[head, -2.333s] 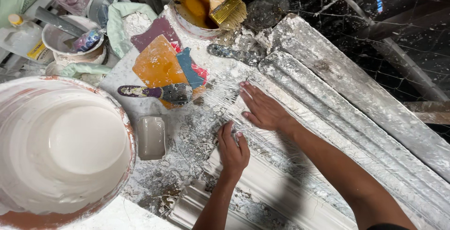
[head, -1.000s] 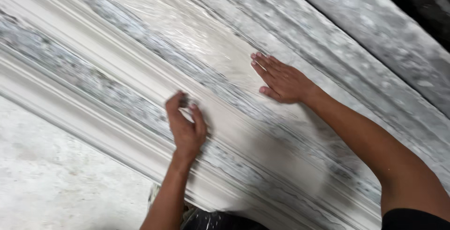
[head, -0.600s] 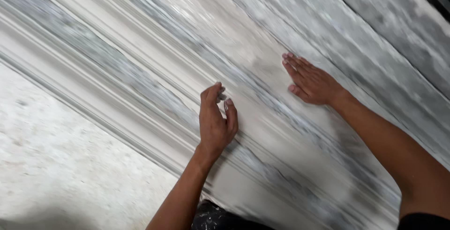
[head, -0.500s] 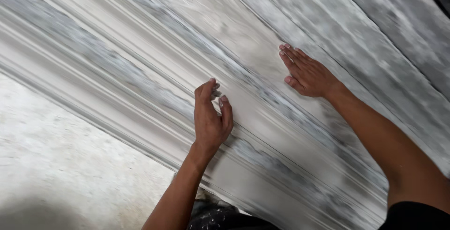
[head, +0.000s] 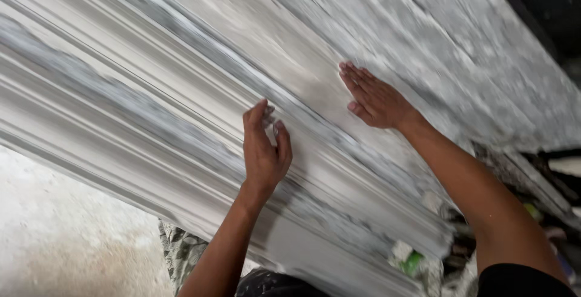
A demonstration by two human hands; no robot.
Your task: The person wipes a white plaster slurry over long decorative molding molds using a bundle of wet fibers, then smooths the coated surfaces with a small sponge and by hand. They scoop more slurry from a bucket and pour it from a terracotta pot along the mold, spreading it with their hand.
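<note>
**Both hands on the ribbed white moulding**

Pale, dusty floor [head: 54, 242] fills the lower left of the frame, and a dark strip of background shows in the upper right corner. Between them, running from the upper left down to the lower right, I see a long white moulding [head: 181, 91] with lengthwise ribs and grooves, streaked with grey patches. It takes up most of the picture. A second, rougher grey-white length [head: 484, 61] lies just beside it along the upper right.

My left hand [head: 264, 146] sits at the middle of the frame, on a groove of the moulding. Its fingers are bent and drawn close together, with the fingertips [head: 260, 108] pressing into the profile. The grip is narrow, and I cannot tell whether anything small is pinched under the fingers, because that spot is blurred.

My right hand [head: 375, 98] lies flat a little up and to the right, palm down, fingers straight and together, pointing to the upper left. Its grip is wide open and it holds nothing; it only touches the moulding's surface. The two hands are near each other but apart.

At the lower right, below the end of the moulding, I make out some clutter with a small green bit [head: 413, 262], too blurred to name. Patterned cloth [head: 181, 254] shows at the bottom edge beside my left forearm.
</note>
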